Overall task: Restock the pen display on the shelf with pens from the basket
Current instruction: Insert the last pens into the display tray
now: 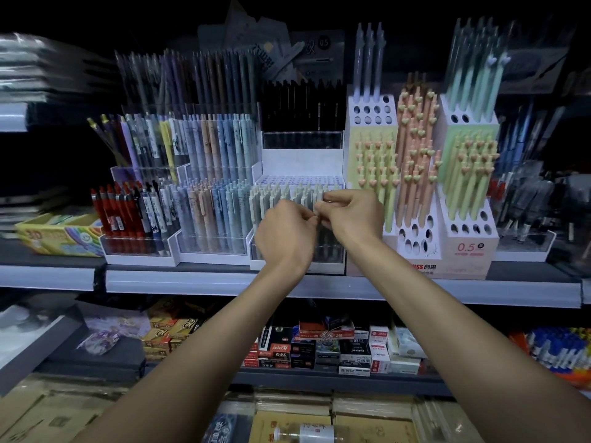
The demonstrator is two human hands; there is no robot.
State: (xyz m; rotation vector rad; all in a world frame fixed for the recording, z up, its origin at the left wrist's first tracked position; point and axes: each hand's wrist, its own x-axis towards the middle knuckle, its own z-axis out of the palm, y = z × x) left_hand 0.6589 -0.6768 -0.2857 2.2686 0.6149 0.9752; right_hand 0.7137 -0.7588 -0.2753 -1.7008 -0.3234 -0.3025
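Restocking partly done, judged from white tiered pen display [302,161] on grey metal shelf [204,279]:
- front row: pale grey-green pens [271,196] standing, right part hidden
- middle tier [300,180]: holes empty
- left hand [284,235], right hand [350,215] before front row, fingertips pinching together small pale item, probably pen
- basket: not in view

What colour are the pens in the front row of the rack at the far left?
Mostly red pens, with a few dark and white ones beside them; head view.
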